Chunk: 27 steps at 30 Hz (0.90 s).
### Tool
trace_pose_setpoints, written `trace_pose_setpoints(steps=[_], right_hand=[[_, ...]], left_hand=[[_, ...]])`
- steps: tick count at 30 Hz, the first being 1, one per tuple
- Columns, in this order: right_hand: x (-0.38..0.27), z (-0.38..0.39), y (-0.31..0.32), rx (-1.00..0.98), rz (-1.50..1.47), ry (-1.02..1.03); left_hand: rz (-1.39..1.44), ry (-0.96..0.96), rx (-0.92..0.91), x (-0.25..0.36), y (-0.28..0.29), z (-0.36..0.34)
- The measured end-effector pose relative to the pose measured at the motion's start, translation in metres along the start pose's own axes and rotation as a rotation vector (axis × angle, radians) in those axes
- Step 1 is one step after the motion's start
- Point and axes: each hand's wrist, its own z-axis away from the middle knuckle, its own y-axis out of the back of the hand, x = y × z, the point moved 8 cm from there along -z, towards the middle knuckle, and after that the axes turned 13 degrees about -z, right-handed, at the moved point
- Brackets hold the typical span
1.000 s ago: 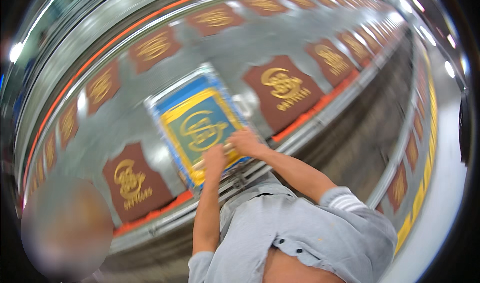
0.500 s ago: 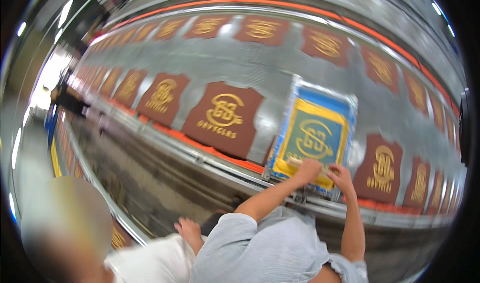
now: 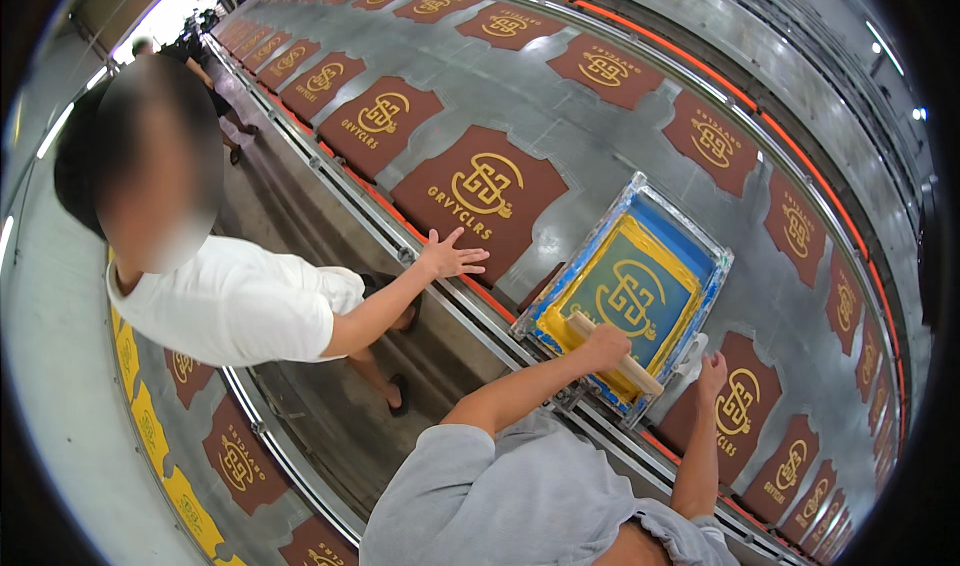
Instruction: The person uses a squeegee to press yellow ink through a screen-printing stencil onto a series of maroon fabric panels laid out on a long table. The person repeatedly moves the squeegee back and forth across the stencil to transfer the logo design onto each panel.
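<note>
My left hand (image 3: pixel 608 348) is closed around a wooden squeegee (image 3: pixel 640 373), which lies slanted across the near end of a printing screen (image 3: pixel 585 256). The screen has a blue-edged frame, yellow ink around its border and a greenish mesh with a monogram design. My right hand (image 3: pixel 712 371) is off the squeegee, beside the frame's right edge and a pale bracket (image 3: pixel 688 354); whether its fingers grip anything is unclear. To the left of the screen lies a brown shirt-shaped piece (image 3: pixel 478 201) printed in gold. Another printed brown piece (image 3: pixel 735 406) lies right of the screen, partly behind my right hand.
The long grey table (image 3: pixel 600 126) carries rows of printed brown pieces, with metal rails and orange strips along its edges. At the left, a co-worker in a white shirt (image 3: pixel 235 301) stretches an open hand (image 3: pixel 452 256) toward the table. A second table with brown and yellow pieces (image 3: pixel 150 431) stands behind.
My right hand has left the squeegee and moved to the frame's right side. My view has turned and steadied. The co-worker's hand has come up over the table's edge.
</note>
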Motion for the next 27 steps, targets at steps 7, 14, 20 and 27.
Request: trace_pose_setpoints(steps=[7, 14, 20, 27], right_hand=[[-0.012, -0.012, -0.059, -0.024, -0.005, 0.082], [0.033, -0.039, -0.069, -0.101, -0.213, -0.266], [-0.011, -0.024, -0.07, 0.095, -0.131, -0.087], [-0.012, -0.018, -0.062, 0.163, -0.105, -0.106]], left_hand=[[-0.285, -0.001, -0.118, -0.012, 0.0, 0.001], [-0.159, -0.027, -0.072, -0.009, -0.009, -0.005], [-0.07, -0.105, 0.307, 0.004, 0.007, 0.046], [-0.078, -0.018, 0.032, -0.014, 0.028, 0.043]])
